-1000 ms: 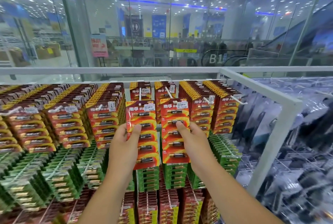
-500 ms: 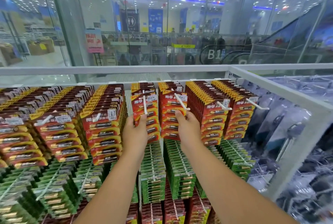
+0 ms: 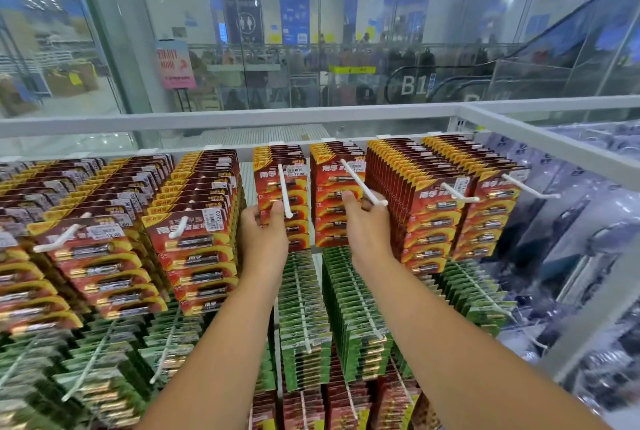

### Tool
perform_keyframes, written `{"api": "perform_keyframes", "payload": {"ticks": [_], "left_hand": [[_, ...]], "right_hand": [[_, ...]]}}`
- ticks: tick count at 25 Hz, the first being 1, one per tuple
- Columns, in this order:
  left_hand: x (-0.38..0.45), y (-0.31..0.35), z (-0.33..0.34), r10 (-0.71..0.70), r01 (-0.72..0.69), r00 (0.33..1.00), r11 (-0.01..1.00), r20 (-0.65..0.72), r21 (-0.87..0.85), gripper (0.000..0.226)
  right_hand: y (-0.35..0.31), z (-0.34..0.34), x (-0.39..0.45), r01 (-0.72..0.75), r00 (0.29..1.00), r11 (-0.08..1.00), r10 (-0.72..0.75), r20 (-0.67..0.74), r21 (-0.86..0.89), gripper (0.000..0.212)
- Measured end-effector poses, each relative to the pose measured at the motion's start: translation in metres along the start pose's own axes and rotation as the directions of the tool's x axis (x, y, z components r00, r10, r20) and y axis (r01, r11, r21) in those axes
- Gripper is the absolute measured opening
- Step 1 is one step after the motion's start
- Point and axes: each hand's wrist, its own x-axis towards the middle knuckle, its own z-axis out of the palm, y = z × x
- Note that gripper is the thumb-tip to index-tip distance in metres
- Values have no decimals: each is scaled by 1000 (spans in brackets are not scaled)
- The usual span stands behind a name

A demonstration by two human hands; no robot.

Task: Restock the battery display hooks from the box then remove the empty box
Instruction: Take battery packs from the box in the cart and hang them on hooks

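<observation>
Up at the top row of the display, both hands are on the red battery packs. Left hand grips the lower edge of the left red stack, thumb in front, fingers curled behind, with the white hook poking out just above the thumb. Right hand holds the neighbouring red stack the same way, its hook crossing right over the fingertips. Green packs hang directly beneath both wrists. No box in sight.
</observation>
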Motion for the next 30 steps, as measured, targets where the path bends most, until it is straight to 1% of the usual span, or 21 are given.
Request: {"api": "perform_keyframes", "payload": {"ticks": [2,4,5,7,9,11,13,15,17,19,22,25,28,30], "left_hand": [[-6,-2,0,-18,18,1000,999,-18,34,26],[-18,-4,-2,4,-2,1000,996,-23,87,33],[-25,-5,-4,21,-19,1000,993,-11,114,38],[-41,-9,-11,49,-53,998,982,24,181,50],[-59,-13,-22,85,-98,994,968,67,232,53],[-78,-17,-31,109,-140,985,959,132,247,48],[-98,-24,-34,93,-141,977,957,192,255,42],[-118,-35,-31,72,-135,966,959,247,249,40],[-139,-50,-23,39,-111,950,970,311,218,38],[-164,-71,-5,0,-88,925,973,380,214,34],[-205,-101,26,-38,-67,894,974,446,218,27],[-252,-139,70,-113,-46,852,956,511,288,26],[-301,-181,114,-186,-32,819,930,542,367,31],[-334,-206,137,-268,2,794,899,546,438,34]], "right_hand": [[-1,0,-4,37,999,997,-38,-18,-66,34],[-1,-2,-15,73,997,979,-78,-20,-189,44],[0,-4,-21,83,996,967,-88,-8,-239,49],[2,-10,-37,78,997,960,-72,31,-269,57],[1,-21,-58,72,995,961,-50,90,-266,58],[2,-38,-81,58,990,967,-23,139,-249,57],[10,-63,-105,24,986,973,14,166,-228,52],[21,-95,-126,-16,985,971,56,163,-237,45],[36,-136,-141,-46,991,968,76,112,-247,39],[54,-191,-154,-85,995,959,98,34,-270,36],[79,-279,-170,-158,986,941,132,-106,-300,36],[100,-367,-184,-286,948,911,223,-228,-297,37],[128,-447,-191,-392,893,865,276,-355,-313,34],[148,-487,-196,-466,858,818,325,-399,-338,37]]}}
